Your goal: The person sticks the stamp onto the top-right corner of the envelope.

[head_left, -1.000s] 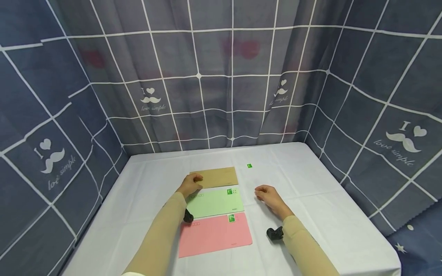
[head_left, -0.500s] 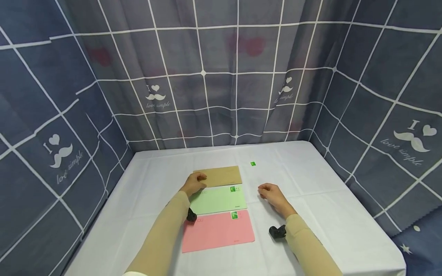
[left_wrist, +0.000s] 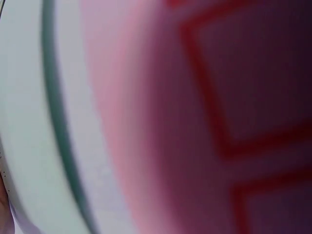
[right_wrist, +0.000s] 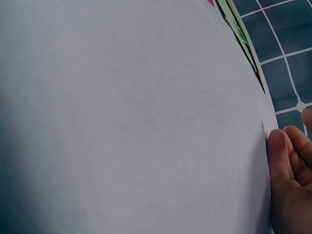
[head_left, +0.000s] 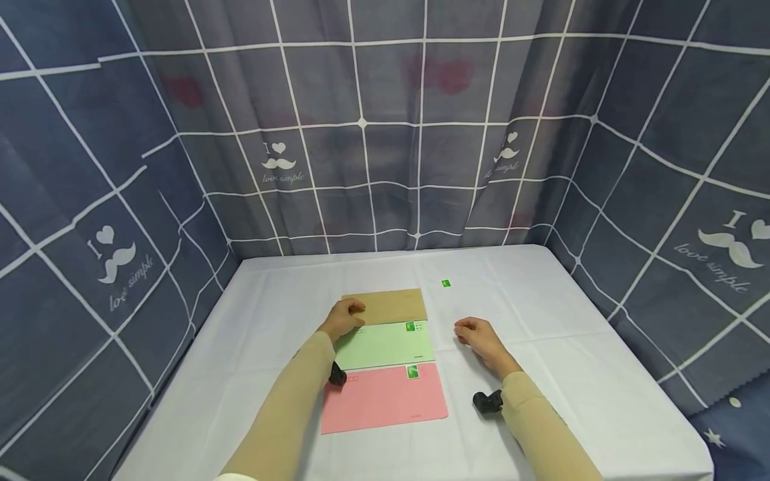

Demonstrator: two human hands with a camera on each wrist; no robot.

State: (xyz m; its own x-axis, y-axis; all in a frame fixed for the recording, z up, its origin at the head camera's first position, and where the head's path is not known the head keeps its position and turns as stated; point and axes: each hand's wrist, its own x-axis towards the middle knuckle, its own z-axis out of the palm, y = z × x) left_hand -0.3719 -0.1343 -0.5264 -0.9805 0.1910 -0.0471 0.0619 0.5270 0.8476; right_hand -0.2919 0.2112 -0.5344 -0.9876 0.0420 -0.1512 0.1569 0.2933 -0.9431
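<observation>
Three envelopes lie in a column in the head view: a brown envelope (head_left: 394,307) at the back, a green envelope (head_left: 385,345) in the middle and a pink envelope (head_left: 385,399) in front. My left hand (head_left: 341,316) rests at the left end of the brown one, thumb and fingers parted. A small green stamp (head_left: 446,283) lies loose on the cloth, right of the brown envelope. Lying idle to the right of the envelopes, my right hand (head_left: 481,341) has loosely curled fingers and nothing visible in them. The left wrist view is mostly blurred pink envelope (left_wrist: 146,122).
A white cloth (head_left: 553,374) covers the table. Dark grid-patterned curtains (head_left: 385,153) stand behind it and on both sides. The green and pink envelopes each bear a green stamp (head_left: 412,372) near their upper right corner. A black wrist camera (head_left: 487,402) sits beside the right sleeve.
The whole head view has shifted slightly, so the table scene appears a little further right and higher. Both hands stay in the same places relative to the envelopes.
</observation>
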